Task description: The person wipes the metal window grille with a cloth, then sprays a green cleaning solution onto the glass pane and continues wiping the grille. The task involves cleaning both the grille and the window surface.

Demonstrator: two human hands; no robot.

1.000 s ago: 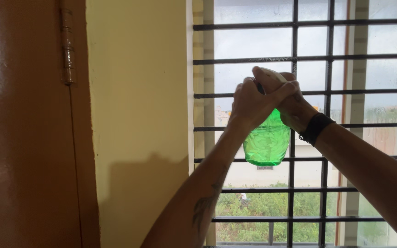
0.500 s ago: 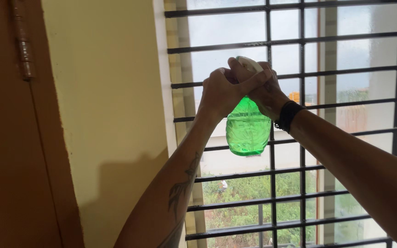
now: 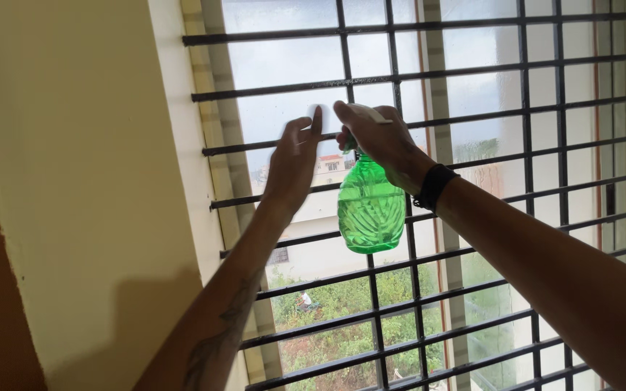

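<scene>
Right hand (image 3: 378, 137) wraps tight round the white spray head of the bottle (image 3: 370, 206), a ribbed, rounded body of clear green plastic hanging below the fist, held up in front of the grille (image 3: 472, 188). Left hand (image 3: 295, 163) is released, fingers straight, just beside the nozzle. Thin dark metal bars cross the hazy glass; smooth yellow wall (image 3: 88, 188) on the left.

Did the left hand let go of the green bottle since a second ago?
Yes. The left hand has come off the green spray bottle and opened leftward beside it.
</scene>
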